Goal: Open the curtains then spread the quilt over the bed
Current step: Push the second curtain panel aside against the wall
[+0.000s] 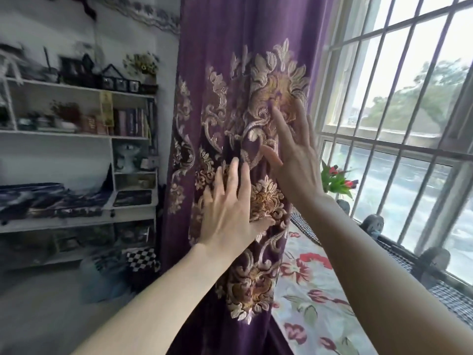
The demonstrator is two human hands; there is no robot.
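A purple curtain with gold and cream embroidery hangs gathered in the middle of the head view, left of the window. My left hand lies flat on its folds with fingers straight. My right hand is higher and to the right, fingers spread and touching the embroidered cloth near its window-side edge. A floral quilt, pale with red flowers, lies on the bed at the lower right, below the window.
The barred window at the right is uncovered, with red flowers and small dark figurines on its sill. A white shelf unit with books and ornaments stands at the left. A checkered cushion sits near the floor.
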